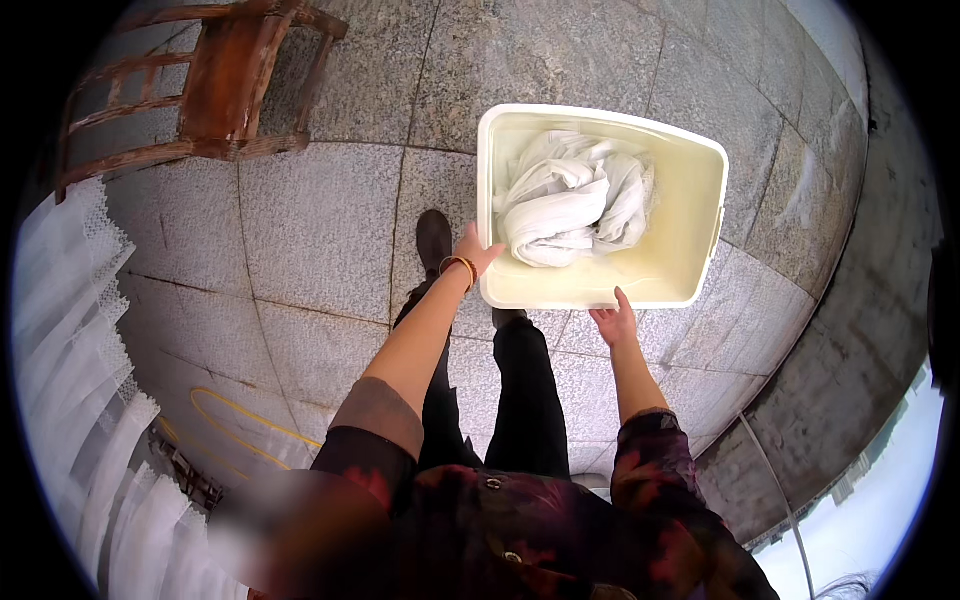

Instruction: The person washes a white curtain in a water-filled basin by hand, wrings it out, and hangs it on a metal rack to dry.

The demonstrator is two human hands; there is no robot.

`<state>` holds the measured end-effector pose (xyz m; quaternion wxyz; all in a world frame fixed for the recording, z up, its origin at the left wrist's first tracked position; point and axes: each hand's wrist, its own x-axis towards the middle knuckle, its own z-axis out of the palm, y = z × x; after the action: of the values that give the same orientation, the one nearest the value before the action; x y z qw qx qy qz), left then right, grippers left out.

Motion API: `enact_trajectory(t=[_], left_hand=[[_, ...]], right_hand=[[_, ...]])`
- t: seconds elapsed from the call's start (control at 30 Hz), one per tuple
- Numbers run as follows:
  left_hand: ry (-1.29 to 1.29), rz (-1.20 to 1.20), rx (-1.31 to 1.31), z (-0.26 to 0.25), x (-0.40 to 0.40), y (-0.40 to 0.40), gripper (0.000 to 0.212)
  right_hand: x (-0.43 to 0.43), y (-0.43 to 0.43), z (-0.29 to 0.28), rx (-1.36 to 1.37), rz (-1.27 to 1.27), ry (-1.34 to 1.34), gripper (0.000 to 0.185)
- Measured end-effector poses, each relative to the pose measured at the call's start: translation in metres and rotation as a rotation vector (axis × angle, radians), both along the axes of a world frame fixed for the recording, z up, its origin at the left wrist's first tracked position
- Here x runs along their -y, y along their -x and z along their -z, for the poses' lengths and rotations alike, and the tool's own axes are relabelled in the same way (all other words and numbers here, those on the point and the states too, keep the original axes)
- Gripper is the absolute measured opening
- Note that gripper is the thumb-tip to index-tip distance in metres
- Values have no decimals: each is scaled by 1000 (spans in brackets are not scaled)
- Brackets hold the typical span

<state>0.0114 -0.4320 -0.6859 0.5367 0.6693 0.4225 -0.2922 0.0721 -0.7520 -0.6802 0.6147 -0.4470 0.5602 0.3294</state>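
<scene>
Before me is a cream plastic tub (679,225) with a rounded white rim. A twisted bundle of white, sheer-looking cloth (559,206) lies inside it, mostly towards the left and far side. My left hand (478,251) grips the tub's left rim near the close corner, its thumb over the edge. At the near rim my right hand (616,319) holds the tub with the thumb over the edge; its other fingers are partly hidden below. The tub overlaps my right shoe in the view; whether its base touches the floor I cannot tell.
Grey stone tiles (322,225) cover the floor. A brown wooden chair (225,82) lies or stands at the upper left. White lace-edged curtains (67,285) hang along the left. A yellow hose (247,420) loops on the floor. A low concrete wall (847,360) curves along the right.
</scene>
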Motion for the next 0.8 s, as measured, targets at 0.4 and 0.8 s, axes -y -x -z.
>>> enact_trajectory(t=[0.4, 0.8], left_hand=[[-146, 208, 5, 39, -195, -186, 37], [-360, 249, -78, 29, -417, -304, 32]], right_hand=[[-188, -170, -5, 29, -26, 43, 56], [-395, -305, -3, -32, -571, -43, 60]])
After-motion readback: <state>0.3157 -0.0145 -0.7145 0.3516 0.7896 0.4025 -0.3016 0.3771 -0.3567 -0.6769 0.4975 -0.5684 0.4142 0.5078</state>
